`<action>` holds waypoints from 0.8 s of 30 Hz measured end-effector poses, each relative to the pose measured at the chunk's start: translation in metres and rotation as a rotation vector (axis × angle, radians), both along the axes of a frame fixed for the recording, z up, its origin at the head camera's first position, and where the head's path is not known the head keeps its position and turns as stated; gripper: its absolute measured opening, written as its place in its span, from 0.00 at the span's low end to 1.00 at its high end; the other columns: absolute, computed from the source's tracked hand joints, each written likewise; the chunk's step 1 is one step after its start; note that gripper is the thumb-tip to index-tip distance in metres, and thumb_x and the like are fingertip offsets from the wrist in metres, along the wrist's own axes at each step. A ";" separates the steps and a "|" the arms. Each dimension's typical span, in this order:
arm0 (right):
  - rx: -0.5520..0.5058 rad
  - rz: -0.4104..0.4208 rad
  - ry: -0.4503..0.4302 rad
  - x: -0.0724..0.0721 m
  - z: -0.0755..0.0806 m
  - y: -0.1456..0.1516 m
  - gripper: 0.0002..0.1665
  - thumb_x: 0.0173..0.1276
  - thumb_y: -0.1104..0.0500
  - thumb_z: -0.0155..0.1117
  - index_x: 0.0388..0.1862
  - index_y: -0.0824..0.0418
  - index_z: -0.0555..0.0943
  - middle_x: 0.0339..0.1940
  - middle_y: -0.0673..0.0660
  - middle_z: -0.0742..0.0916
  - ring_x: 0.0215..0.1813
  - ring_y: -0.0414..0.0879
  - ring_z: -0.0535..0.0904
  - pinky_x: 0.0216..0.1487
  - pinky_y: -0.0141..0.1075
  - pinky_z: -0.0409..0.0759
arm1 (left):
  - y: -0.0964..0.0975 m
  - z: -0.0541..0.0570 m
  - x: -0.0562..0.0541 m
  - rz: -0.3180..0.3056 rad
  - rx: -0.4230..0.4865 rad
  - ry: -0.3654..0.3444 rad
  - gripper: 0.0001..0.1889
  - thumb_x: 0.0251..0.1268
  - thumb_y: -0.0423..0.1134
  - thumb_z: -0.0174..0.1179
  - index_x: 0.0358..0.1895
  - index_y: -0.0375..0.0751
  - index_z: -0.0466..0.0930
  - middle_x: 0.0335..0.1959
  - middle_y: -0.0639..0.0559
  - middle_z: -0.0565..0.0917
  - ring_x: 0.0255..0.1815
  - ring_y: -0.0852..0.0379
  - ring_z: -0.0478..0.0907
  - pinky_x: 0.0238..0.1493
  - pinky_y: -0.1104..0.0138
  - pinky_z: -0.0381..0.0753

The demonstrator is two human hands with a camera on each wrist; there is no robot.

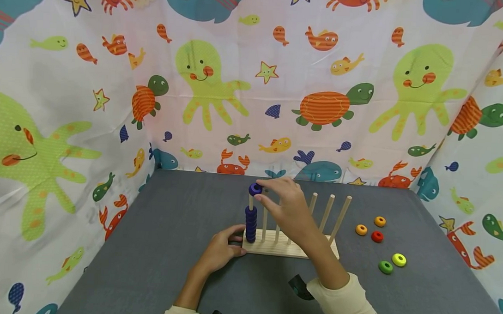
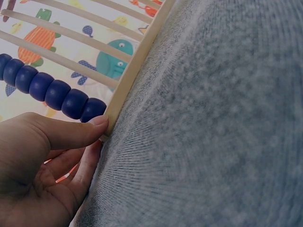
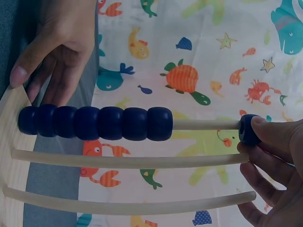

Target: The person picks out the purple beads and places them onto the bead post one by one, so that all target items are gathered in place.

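Note:
A wooden peg rack (image 1: 273, 249) with a row of upright pegs stands on the grey cloth. Several dark blue beads (image 1: 251, 224) are stacked on its leftmost peg, down to the base. At the top of that peg, my right hand (image 1: 289, 209) pinches one more blue bead (image 3: 248, 129) between thumb and fingers; the peg's tip seems to sit in or at its hole. My left hand (image 1: 220, 250) grips the left end of the base, its thumb (image 2: 98, 121) on the near edge beside the lowest bead. The right hand and forearm hide parts of the middle pegs.
Loose beads lie right of the rack: two orange beads (image 1: 361, 229), a red bead (image 1: 377, 236), a yellow bead (image 1: 399, 259) and a green bead (image 1: 385, 267). A sea-animal printed curtain (image 1: 243, 152) encloses the grey table (image 1: 183, 205) at the back and sides.

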State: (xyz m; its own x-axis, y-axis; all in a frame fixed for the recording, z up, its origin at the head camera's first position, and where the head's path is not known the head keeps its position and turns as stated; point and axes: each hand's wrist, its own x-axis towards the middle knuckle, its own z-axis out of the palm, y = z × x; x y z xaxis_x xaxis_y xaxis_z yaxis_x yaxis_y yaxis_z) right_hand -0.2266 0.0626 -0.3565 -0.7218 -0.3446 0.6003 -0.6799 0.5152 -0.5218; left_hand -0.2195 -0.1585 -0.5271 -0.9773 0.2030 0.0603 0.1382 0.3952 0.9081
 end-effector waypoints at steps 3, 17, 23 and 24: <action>-0.014 0.011 0.000 -0.001 -0.001 -0.002 0.22 0.71 0.58 0.75 0.64 0.59 0.87 0.58 0.56 0.91 0.60 0.53 0.80 0.71 0.60 0.72 | 0.000 0.000 0.000 0.000 0.001 -0.003 0.35 0.61 0.31 0.74 0.74 0.44 0.77 0.66 0.42 0.84 0.62 0.45 0.85 0.58 0.52 0.86; 0.012 0.012 -0.003 -0.005 -0.004 -0.008 0.22 0.71 0.59 0.74 0.63 0.60 0.87 0.60 0.57 0.90 0.62 0.56 0.80 0.78 0.64 0.64 | 0.000 -0.002 -0.001 -0.001 -0.013 0.002 0.35 0.62 0.31 0.74 0.74 0.43 0.76 0.67 0.43 0.83 0.62 0.45 0.85 0.59 0.50 0.85; 0.030 0.013 -0.005 -0.003 -0.004 -0.005 0.22 0.71 0.59 0.75 0.63 0.60 0.87 0.60 0.57 0.90 0.65 0.56 0.79 0.78 0.63 0.65 | 0.000 -0.002 0.000 -0.005 -0.003 0.014 0.35 0.61 0.31 0.74 0.74 0.41 0.76 0.67 0.41 0.83 0.62 0.43 0.85 0.59 0.48 0.85; 0.031 0.013 0.000 -0.003 -0.003 -0.004 0.22 0.71 0.59 0.75 0.63 0.60 0.87 0.60 0.57 0.90 0.65 0.56 0.79 0.77 0.63 0.66 | -0.001 -0.002 0.000 -0.006 -0.002 0.015 0.35 0.61 0.31 0.74 0.74 0.41 0.76 0.67 0.40 0.83 0.62 0.43 0.85 0.59 0.48 0.85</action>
State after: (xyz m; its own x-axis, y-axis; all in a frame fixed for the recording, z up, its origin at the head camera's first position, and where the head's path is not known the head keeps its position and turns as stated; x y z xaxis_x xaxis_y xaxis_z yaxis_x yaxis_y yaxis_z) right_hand -0.2291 0.0590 -0.3599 -0.7170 -0.3722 0.5894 -0.6867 0.5224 -0.5056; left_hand -0.2198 -0.1590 -0.5291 -0.9751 0.2088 0.0751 0.1545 0.3958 0.9052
